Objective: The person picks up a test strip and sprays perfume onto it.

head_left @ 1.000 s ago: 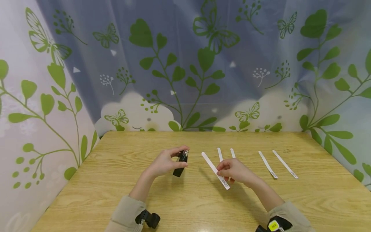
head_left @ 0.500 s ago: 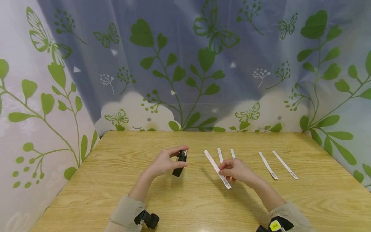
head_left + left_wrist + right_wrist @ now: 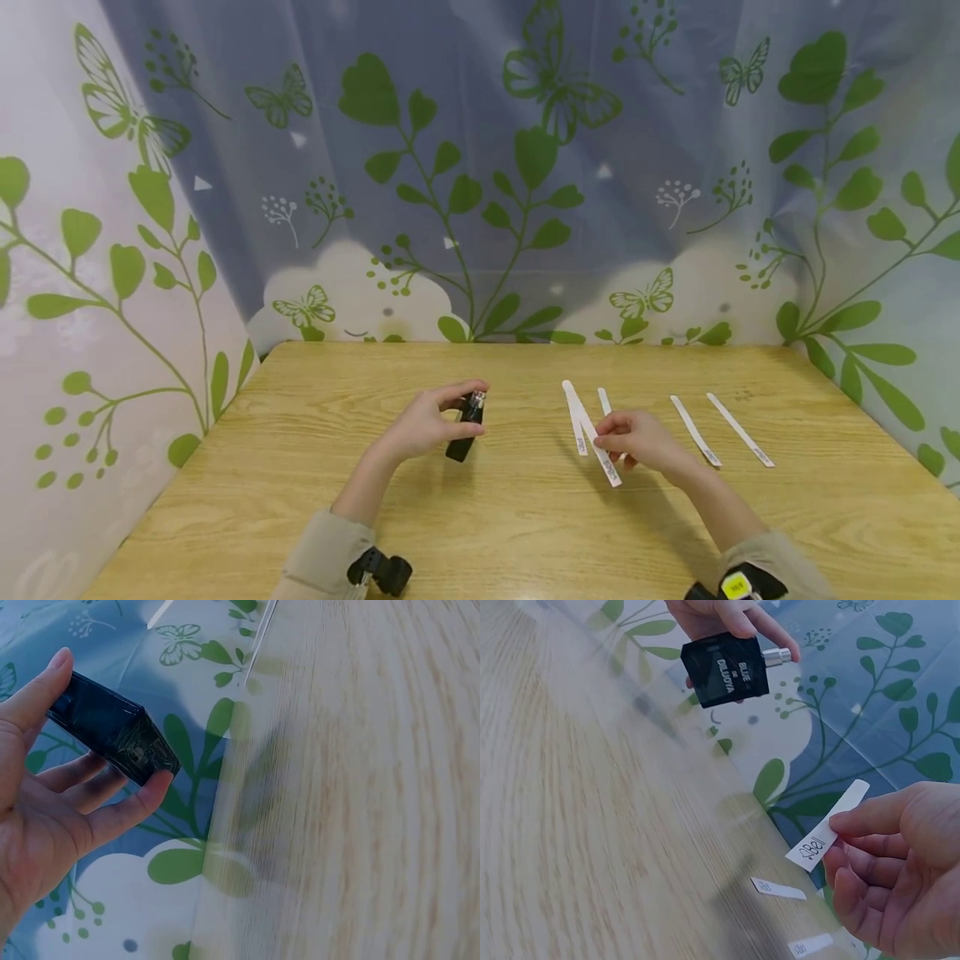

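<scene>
My left hand point(image 3: 422, 423) holds a dark perfume bottle point(image 3: 468, 429) above the table, left of the middle. Its index finger lies on the silver spray nozzle point(image 3: 777, 657), and white lettering on the bottle reads "BLUE DE DILUOYA" in the right wrist view. Between thumb and fingers, my right hand point(image 3: 641, 443) pinches a white paper scent strip point(image 3: 611, 472), tilted and marked "Bell". That strip is apart from the bottle. Two similar strips lie beyond the right hand, the left one point(image 3: 581, 442) partly overlapped in view, the other point(image 3: 603, 400) partly hidden.
Farther right on the wooden table point(image 3: 300, 500) lie two more paper strips, a nearer one point(image 3: 696, 432) and an outer one point(image 3: 741, 431). A curtain point(image 3: 480, 208) printed with leaves and butterflies hangs behind the table and along both sides.
My right hand has shifted to the right with its paper strip, away from the bottle, uncovering more of a strip on the table. The left hand and bottle have stayed nearly still.
</scene>
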Available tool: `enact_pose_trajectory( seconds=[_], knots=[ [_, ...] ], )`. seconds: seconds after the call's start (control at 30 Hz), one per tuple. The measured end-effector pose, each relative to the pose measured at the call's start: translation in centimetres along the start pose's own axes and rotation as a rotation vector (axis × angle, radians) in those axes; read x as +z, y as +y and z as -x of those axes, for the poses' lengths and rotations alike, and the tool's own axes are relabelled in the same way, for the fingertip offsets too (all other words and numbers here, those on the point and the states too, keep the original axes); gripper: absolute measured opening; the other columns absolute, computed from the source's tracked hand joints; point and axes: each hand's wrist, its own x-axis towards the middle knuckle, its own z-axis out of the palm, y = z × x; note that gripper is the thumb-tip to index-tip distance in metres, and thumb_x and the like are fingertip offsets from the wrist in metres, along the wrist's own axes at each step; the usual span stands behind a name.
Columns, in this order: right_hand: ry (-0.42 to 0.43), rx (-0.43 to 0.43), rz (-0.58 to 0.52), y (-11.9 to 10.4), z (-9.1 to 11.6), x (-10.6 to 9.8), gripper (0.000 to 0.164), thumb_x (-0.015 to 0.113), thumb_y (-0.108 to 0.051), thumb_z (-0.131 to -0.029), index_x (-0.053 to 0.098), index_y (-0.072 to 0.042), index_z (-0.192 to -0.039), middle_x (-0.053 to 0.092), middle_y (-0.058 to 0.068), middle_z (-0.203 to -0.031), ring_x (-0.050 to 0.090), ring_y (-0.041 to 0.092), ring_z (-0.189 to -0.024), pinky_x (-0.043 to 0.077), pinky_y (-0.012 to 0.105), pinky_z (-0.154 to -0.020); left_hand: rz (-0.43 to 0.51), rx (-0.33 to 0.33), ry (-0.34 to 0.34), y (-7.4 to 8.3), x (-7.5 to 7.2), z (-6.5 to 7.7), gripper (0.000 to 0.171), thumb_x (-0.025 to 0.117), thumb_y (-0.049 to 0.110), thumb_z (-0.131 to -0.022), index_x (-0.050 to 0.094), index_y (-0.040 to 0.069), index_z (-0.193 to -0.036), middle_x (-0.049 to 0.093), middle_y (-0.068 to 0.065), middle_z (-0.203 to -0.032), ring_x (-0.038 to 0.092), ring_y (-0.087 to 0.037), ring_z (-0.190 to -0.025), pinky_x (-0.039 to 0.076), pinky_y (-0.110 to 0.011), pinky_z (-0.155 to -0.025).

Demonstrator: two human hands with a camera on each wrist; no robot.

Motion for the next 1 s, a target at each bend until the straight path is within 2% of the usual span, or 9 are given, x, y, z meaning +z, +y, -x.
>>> enact_pose_trajectory(
  seconds=[0.37,0.6,0.83,1.0],
  knots=[
    [0.112,0.078,-0.022,1.6,0.8,-2.3,0.019,0.059,-0.009,-0.090,0.059,0.008,-0.096,0.057,0.003,-0.074,0.054,0.018,-0.069,0.050,0.031,-0.058,-0.014,-0.002,-0.001,0.3,0.1,0.1,0.057,0.073,0.025,-0.081,0.052,0.022,-0.134,0.050,-0.002,-0.134,0.049,-0.027,-0.116,0.038,-0.052,-0.095],
    [0.171,0.124,-0.002,2.9,1.5,-3.6,0.022,0.056,-0.011,-0.092,0.057,0.010,-0.101,0.055,0.003,-0.074,0.053,0.016,-0.069,0.050,0.030,-0.060,-0.018,0.015,-0.005,0.4,0.0,0.1,0.055,0.072,0.024,-0.083,0.052,0.018,-0.134,0.050,-0.005,-0.134,0.049,-0.029,-0.116,0.038,-0.053,-0.094],
    [0.217,0.181,-0.017,4.3,1.6,-4.8,0.024,0.054,-0.009,-0.092,0.055,0.012,-0.104,0.054,0.002,-0.073,0.053,0.014,-0.068,0.050,0.028,-0.059,-0.038,0.024,-0.014,0.3,0.1,-0.1,0.056,0.072,0.021,-0.082,0.052,0.018,-0.134,0.048,-0.003,-0.136,0.048,-0.029,-0.118,0.033,-0.050,-0.101],
    [0.238,0.216,-0.055,5.1,1.6,-5.3,0.023,0.056,-0.010,-0.091,0.056,0.010,-0.103,0.054,0.001,-0.072,0.054,0.011,-0.065,0.049,0.026,-0.057,-0.035,-0.001,-0.018,0.3,0.2,0.0,0.056,0.072,0.021,-0.082,0.052,0.019,-0.134,0.047,-0.004,-0.137,0.046,-0.031,-0.120,0.033,-0.051,-0.100]
  ],
)
